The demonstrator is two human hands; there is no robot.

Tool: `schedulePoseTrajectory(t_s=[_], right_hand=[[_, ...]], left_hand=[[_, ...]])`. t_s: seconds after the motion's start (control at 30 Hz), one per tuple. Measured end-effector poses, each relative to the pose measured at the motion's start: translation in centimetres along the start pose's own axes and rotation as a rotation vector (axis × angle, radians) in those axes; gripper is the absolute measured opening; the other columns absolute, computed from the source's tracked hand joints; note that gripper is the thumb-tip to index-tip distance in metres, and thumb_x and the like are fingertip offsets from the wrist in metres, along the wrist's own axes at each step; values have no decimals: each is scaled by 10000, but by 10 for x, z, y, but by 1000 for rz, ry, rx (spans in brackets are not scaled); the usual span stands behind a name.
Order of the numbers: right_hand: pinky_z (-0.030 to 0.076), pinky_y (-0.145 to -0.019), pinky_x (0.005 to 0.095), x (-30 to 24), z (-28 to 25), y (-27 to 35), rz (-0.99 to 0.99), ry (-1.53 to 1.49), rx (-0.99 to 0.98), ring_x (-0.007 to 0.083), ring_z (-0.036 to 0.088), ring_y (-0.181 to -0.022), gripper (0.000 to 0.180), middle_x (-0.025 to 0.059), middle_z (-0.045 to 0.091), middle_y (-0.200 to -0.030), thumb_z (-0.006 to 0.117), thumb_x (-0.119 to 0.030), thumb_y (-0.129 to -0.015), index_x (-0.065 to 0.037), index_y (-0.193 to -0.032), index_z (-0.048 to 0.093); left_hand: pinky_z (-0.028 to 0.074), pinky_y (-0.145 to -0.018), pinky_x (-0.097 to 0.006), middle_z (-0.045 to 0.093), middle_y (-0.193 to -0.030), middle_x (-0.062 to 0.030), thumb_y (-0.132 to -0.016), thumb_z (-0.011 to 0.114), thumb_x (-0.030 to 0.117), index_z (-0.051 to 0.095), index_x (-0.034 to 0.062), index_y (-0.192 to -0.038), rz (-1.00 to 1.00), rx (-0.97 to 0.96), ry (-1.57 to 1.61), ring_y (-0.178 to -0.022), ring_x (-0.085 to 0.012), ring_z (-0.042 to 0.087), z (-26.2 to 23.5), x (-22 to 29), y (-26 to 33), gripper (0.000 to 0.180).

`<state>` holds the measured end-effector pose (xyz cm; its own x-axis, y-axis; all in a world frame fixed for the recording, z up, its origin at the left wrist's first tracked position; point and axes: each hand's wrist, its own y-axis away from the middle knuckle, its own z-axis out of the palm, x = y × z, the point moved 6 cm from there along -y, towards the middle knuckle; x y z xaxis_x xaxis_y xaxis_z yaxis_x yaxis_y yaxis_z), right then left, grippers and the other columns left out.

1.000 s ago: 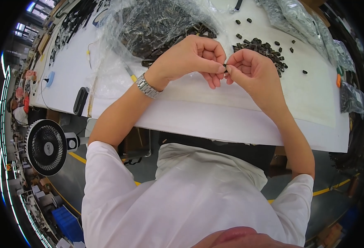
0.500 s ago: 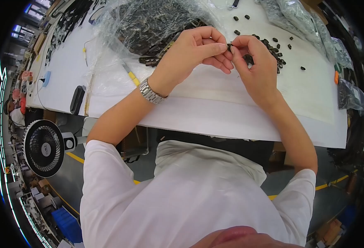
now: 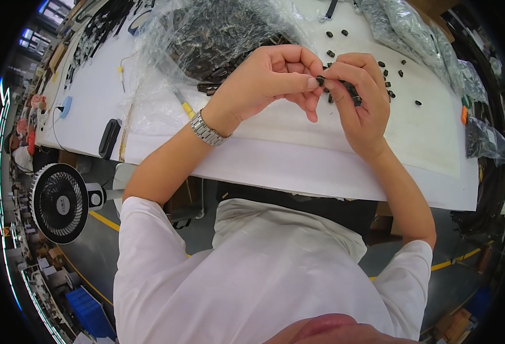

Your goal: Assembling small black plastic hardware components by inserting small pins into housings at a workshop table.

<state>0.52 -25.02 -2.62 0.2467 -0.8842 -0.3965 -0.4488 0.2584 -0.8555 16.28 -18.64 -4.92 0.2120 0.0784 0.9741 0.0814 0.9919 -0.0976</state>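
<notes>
Between my two hands sits one small black part, dark and rounded; its exact kind is too small to tell. The thumb and index finger of my left hand pinch it from the left, and the other fingers curl loosely below. My right hand closes on its other side with thumb and index finger. Several more small black parts lie scattered behind and beside my right hand, partly covered by it. Beyond my left hand, a clear plastic bag holds a heap of dark pieces.
A yellow-handled tool lies by my left wrist. Farther left are a black oblong case and a blue-based item. Filled plastic bags line the back right of the white table. A fan stands lower left.
Both hands have come slightly nearer to me, still pinching the small black part together. My right-hand fingers have shifted around it, and the small part now shows more plainly.
</notes>
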Motion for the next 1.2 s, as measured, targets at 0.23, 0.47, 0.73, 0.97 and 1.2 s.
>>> schedulePoseTrajectory(t_s=[0.23, 0.47, 0.73, 0.97, 1.2], right_hand=[[596, -815, 283, 21, 16, 14, 457, -238, 4, 158, 736, -899, 181, 87, 756, -1010, 715, 3, -959, -13, -1136, 750], [615, -785, 278, 17, 16, 12, 468, -33, -96, 147, 763, -820, 167, 89, 793, -931, 733, -44, -953, 11, -1108, 763], [631, -864, 285, 37, 16, 14, 562, -279, -218, 155, 794, -924, 183, 108, 807, -984, 700, -33, -977, 39, -1135, 761], [624, -837, 273, 29, 15, 13, 568, -241, -226, 153, 794, -902, 192, 110, 808, -972, 709, -48, -975, 47, -1137, 749], [613, -781, 274, 32, 18, 18, 621, -129, -226, 139, 774, -836, 233, 106, 808, -923, 750, -128, -942, 32, -1111, 752]], left_hand=[[641, -740, -292, 714, -921, -67, -923, 700, -11, 668, -10, -1062, 218, 278, -564, -811, -124, 733, -4, 12, 7, 143], [609, -682, -249, 728, -849, -43, -883, 726, -20, 672, 0, -971, 449, 396, -1082, -753, -86, 717, 9, 19, 11, 105], [596, -649, -256, 705, -838, -41, -930, 668, 6, 651, -34, -990, 75, 281, -615, -709, -94, 699, -1, 10, 5, 75], [577, -666, -246, 686, -867, -28, -929, 647, 2, 654, -20, -1021, 117, 190, -584, -729, -84, 688, -6, 13, 5, 95], [575, -670, -242, 701, -888, -29, -951, 666, 21, 659, -19, -1058, 160, 220, -597, -722, -86, 693, -3, 4, 1, 115]])
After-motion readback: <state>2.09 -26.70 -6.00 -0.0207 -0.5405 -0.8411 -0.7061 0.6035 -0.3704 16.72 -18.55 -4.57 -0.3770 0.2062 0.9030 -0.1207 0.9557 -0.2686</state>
